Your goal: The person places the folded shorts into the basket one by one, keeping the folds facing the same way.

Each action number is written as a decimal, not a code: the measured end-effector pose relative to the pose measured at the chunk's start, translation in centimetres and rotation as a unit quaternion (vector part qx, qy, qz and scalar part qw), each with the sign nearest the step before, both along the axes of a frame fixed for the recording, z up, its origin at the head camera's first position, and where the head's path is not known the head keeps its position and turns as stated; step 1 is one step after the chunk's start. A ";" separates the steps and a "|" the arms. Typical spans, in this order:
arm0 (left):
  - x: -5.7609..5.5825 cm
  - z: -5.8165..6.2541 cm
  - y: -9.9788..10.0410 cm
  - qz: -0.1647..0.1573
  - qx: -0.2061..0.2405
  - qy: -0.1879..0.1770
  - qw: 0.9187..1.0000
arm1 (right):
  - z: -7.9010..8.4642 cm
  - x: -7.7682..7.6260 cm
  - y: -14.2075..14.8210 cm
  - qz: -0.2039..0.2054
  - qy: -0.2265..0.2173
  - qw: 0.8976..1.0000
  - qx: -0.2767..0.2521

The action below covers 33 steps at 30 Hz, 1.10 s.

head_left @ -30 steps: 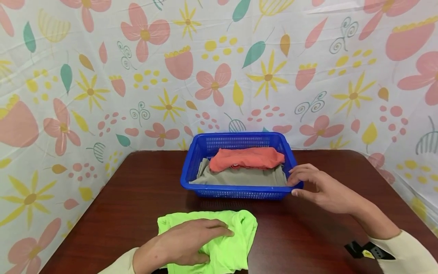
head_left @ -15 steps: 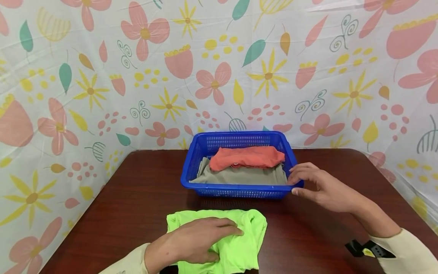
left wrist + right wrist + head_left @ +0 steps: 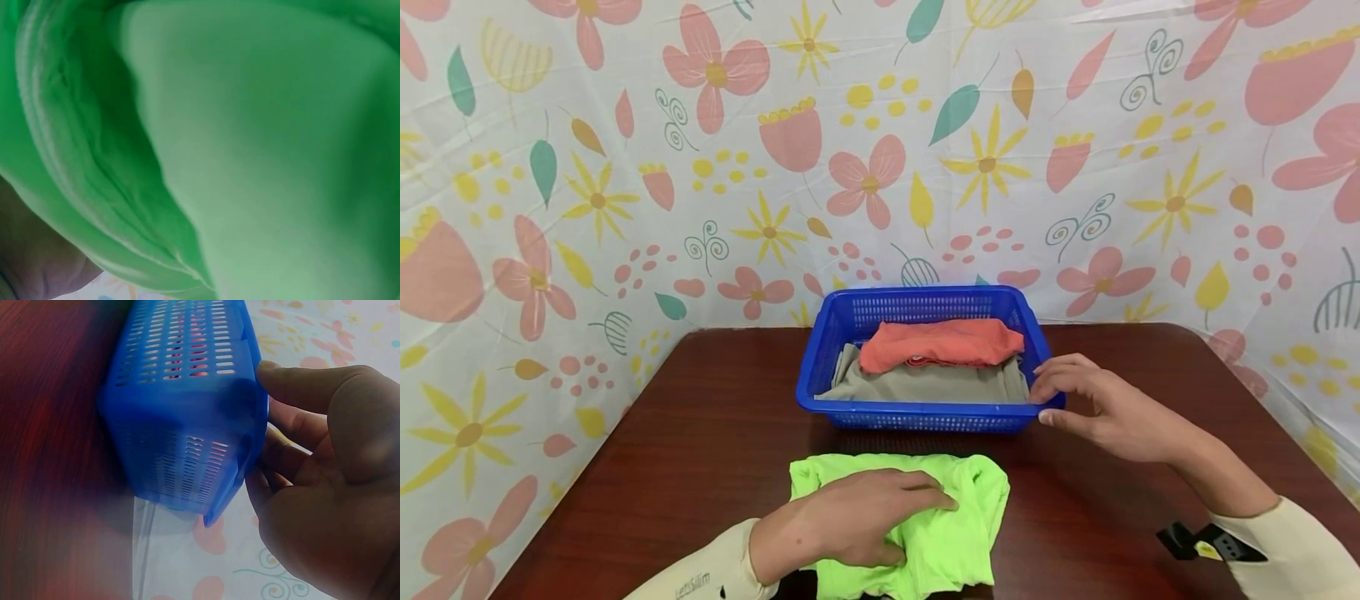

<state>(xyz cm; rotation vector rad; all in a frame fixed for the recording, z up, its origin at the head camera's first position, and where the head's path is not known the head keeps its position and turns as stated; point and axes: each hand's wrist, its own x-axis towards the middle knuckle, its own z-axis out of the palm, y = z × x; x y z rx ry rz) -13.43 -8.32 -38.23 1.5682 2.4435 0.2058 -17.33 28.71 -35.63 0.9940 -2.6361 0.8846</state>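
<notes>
The left hand (image 3: 857,525) lies flat, fingers relaxed, pressing the lime green shirt (image 3: 947,533) onto the surface (image 3: 700,417); the right hand (image 3: 1097,408) pinches the blue basket (image 3: 925,421) at its near corner rim.

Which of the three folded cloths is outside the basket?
The bright green cloth: it lies on the table under the left hand. The orange cloth and the grey cloth beneath it are both inside the blue basket.

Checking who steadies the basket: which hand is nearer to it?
Right. The right hand grips the blue basket at its near right corner; the left hand rests on the green cloth in front.
</notes>
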 end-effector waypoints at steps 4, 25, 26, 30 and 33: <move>-0.1 0.1 0.6 -0.007 -0.002 0.003 1.000 | 0.0 0.0 0.1 0.000 -0.001 1.000 -0.001; -0.3 0.2 2.7 -0.016 -0.018 0.011 1.000 | 0.0 0.1 0.1 0.003 -0.005 1.000 -0.008; -0.3 0.2 2.7 -0.016 -0.019 0.011 1.000 | 0.0 0.1 0.1 0.004 -0.004 1.000 -0.008; -0.2 0.2 2.8 -0.016 -0.019 0.020 0.999 | 0.0 0.0 0.1 0.009 -0.002 1.000 -0.010; -0.2 0.3 2.9 -0.014 -0.021 0.017 1.000 | 0.0 0.0 0.2 0.011 0.000 1.000 -0.011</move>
